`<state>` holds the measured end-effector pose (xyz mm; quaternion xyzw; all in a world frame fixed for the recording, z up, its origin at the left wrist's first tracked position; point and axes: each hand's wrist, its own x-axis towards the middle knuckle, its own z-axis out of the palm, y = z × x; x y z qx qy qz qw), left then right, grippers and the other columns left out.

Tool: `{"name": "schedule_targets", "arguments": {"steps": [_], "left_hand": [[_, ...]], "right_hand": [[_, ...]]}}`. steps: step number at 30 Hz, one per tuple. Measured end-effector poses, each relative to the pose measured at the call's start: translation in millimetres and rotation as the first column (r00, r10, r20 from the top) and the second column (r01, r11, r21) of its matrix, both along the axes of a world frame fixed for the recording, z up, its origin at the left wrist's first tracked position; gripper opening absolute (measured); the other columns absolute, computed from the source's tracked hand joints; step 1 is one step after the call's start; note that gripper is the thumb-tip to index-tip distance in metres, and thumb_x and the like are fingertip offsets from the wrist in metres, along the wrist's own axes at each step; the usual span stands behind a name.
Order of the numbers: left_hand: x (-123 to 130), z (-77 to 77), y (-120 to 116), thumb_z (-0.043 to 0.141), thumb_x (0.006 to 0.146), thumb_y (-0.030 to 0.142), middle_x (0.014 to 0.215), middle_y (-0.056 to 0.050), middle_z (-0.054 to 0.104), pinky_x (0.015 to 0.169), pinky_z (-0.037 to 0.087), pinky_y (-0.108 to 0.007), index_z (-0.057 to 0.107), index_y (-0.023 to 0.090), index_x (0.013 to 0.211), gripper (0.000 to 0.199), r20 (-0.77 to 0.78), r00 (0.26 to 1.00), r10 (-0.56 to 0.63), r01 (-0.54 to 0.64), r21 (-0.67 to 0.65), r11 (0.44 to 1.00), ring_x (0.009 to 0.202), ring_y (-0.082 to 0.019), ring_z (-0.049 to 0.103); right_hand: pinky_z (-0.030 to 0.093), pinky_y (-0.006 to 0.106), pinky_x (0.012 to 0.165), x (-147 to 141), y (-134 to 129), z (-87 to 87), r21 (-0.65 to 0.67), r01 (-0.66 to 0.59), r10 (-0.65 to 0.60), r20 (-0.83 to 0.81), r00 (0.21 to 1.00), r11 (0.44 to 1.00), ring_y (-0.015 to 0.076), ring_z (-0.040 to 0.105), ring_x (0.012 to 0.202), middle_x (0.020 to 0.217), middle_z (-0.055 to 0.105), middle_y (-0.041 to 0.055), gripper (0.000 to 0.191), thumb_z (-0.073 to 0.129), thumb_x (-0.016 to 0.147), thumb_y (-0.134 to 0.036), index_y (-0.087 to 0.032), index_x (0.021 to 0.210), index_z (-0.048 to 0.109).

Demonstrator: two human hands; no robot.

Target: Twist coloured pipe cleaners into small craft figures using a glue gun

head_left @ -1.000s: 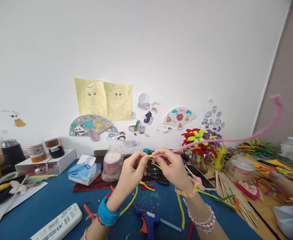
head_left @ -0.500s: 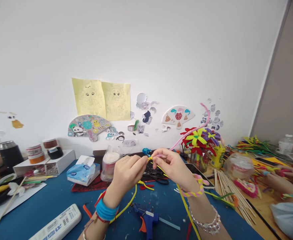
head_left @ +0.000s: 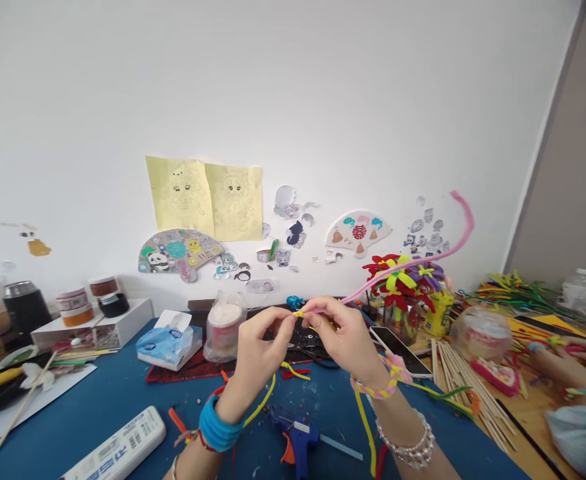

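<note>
Both my hands meet near the middle, above the blue table. My left hand [head_left: 263, 340], with a blue band at the wrist, pinches one end of a small yellow twist [head_left: 299, 314] of fuzzy stem. On its other side my right hand [head_left: 345, 333] pinches the base of a long pink stem [head_left: 413, 261], beside the yellow piece. The pink stem runs up and right, past the flowers, and curls at its tip. A yellow stem [head_left: 366, 427] shows below my right wrist. How the pieces join is hidden by my fingertips.
A blue glue gun [head_left: 300, 437] lies below my hands. Left are a tissue pack [head_left: 169, 343] and a white box [head_left: 117, 443]. Fuzzy-stem flowers [head_left: 400, 277], a phone [head_left: 400, 350] and wooden sticks [head_left: 473, 390] are right. Another person's hands [head_left: 567, 363] work at far right.
The pink stem has swung right, its tip now farther right and higher. My left hand has turned, showing its thumb and finger pinched. The yellow strand below my right wrist has shifted.
</note>
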<state>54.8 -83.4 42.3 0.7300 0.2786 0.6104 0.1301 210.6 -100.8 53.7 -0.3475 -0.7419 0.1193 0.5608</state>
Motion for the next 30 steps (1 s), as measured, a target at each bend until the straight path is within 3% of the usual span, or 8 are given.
{"name": "schedule_targets", "arguments": {"steps": [4, 7, 13, 14, 16, 19, 24, 30], "left_hand": [[0.4, -2.6, -1.0, 0.053, 0.081, 0.020, 0.053, 0.002, 0.055, 0.049, 0.037, -0.022, 0.063, 0.018, 0.070, 0.015, 0.002, 1.000, 0.019, -0.019, 0.029, 0.999, 0.046, -0.010, 0.047], [4.0, -5.3, 0.1, 0.053, 0.080, 0.023, 0.044, 0.005, 0.046, 0.042, 0.031, -0.021, 0.060, 0.017, 0.066, 0.017, 0.150, 0.985, -0.082, 0.102, -0.131, 0.986, 0.039, -0.009, 0.040], [4.5, -1.8, 9.3, 0.044, 0.082, 0.023, 0.040, 0.011, 0.025, 0.038, 0.023, -0.018, 0.045, 0.017, 0.060, 0.023, 0.473, 0.784, -0.401, 0.597, -0.398, 0.697, 0.029, -0.003, 0.022], [2.9, -0.6, 9.7, 0.044, 0.083, 0.024, 0.041, 0.011, 0.027, 0.039, 0.025, -0.018, 0.046, 0.017, 0.062, 0.022, 0.425, 0.804, -0.416, 0.582, -0.413, 0.701, 0.029, -0.004, 0.024], [-0.9, 1.0, 8.9, 0.045, 0.085, 0.027, 0.047, 0.008, 0.039, 0.041, 0.030, -0.019, 0.050, 0.017, 0.068, 0.020, 0.233, 0.907, -0.350, 0.414, -0.355, 0.838, 0.035, -0.006, 0.037], [-5.9, 1.0, 7.3, 0.051, 0.085, 0.026, 0.064, 0.001, 0.057, 0.053, 0.040, -0.020, 0.057, 0.017, 0.082, 0.011, -0.027, 0.998, -0.054, 0.054, -0.018, 0.998, 0.055, -0.010, 0.053], [-10.7, -2.3, 12.6, 0.055, 0.085, 0.020, 0.063, 0.003, 0.057, 0.053, 0.039, -0.020, 0.055, 0.018, 0.098, 0.013, -0.162, 0.951, 0.262, -0.181, 0.395, 0.901, 0.049, -0.009, 0.050], [-14.2, -4.5, 18.6, 0.050, 0.089, 0.015, 0.072, -0.002, 0.066, 0.055, 0.038, -0.023, 0.057, 0.017, 0.100, 0.014, -0.244, 0.888, 0.390, -0.163, 0.625, 0.763, 0.057, -0.011, 0.056]], "right_hand": [[0.047, 0.022, 0.064, -0.2, -0.8, 0.4, -0.003, -0.021, 0.021, 0.002, 1.000, 1.000, 0.0122, 0.063, 0.069, 0.074, 0.065, 0.0006, 0.013, 0.048, 0.089, -0.025, -0.020, 0.088, 0.059], [0.048, 0.022, 0.065, -3.4, 0.2, -2.5, 0.073, -0.006, 0.004, 0.019, 1.000, 0.997, 0.0130, 0.063, 0.071, 0.076, 0.066, 0.0013, 0.012, 0.048, 0.089, -0.023, -0.020, 0.089, 0.059], [0.047, 0.023, 0.065, -8.3, 6.9, -8.1, 0.177, -0.002, -0.005, 0.038, 0.999, 0.984, 0.0134, 0.064, 0.072, 0.079, 0.067, 0.0029, 0.014, 0.046, 0.088, -0.018, -0.020, 0.090, 0.059], [0.047, 0.023, 0.065, -7.7, 7.8, -8.0, 0.130, -0.013, 0.012, 0.014, 1.000, 0.991, 0.0133, 0.064, 0.072, 0.078, 0.067, 0.0027, 0.012, 0.047, 0.088, -0.019, -0.020, 0.090, 0.059], [0.048, 0.023, 0.065, -5.5, 8.9, -6.8, 0.014, -0.063, 0.064, -0.058, 0.996, 0.998, 0.0129, 0.063, 0.070, 0.075, 0.065, 0.0021, 0.010, 0.049, 0.088, -0.023, -0.019, 0.090, 0.058], [0.048, 0.022, 0.065, -2.0, 8.2, -3.5, -0.098, -0.144, 0.126, -0.170, 0.977, 0.985, 0.0121, 0.062, 0.069, 0.071, 0.064, 0.0015, 0.014, 0.052, 0.087, -0.030, -0.018, 0.091, 0.058], [0.047, 0.021, 0.065, -1.5, 3.1, 1.3, -0.165, -0.235, 0.200, -0.204, 0.958, 0.958, 0.0109, 0.061, 0.069, 0.071, 0.064, 0.0014, 0.015, 0.053, 0.087, -0.030, -0.017, 0.091, 0.058], [0.048, 0.022, 0.068, -3.7, 0.5, 2.3, -0.169, -0.195, 0.165, -0.177, 0.970, 0.966, 0.0109, 0.060, 0.070, 0.068, 0.060, 0.0000, 0.016, 0.054, 0.086, -0.031, -0.018, 0.092, 0.060]]}}
